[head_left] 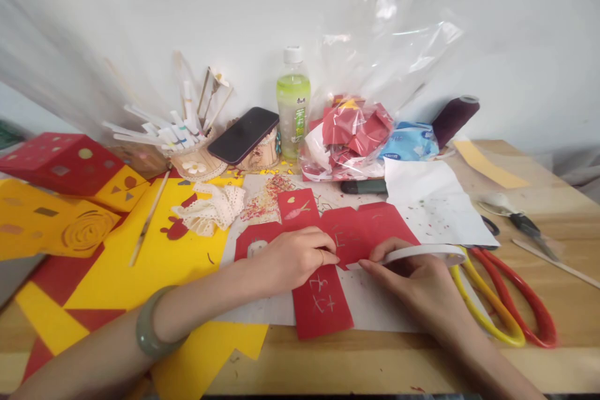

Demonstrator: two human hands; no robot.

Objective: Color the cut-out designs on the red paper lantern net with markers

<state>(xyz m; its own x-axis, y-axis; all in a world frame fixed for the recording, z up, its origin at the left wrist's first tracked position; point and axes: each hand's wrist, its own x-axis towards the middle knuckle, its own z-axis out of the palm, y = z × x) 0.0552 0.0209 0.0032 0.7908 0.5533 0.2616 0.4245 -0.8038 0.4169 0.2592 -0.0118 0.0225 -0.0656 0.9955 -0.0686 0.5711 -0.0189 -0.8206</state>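
Observation:
A red paper cutout [323, 306] with tabs and pale drawn marks lies flat on a white sheet in front of me. My left hand [300, 256], with a green bangle on the wrist, has its fingers curled together and pressed on the cutout near its middle; the thumb is hidden. A roll of white tape [424, 251] is in my right hand [417, 272], tilted nearly edge-on. A short pale strip shows at my right thumb and forefinger, close by the cutout's lower edge.
Scissors with red and yellow handles [529, 300] lie right of my right hand. Behind stand a bottle [294, 106], a phone [244, 134] and a clear bag of red scraps [347, 137]. Yellow paper [140, 256] and decorated boxes [60, 162] fill the left.

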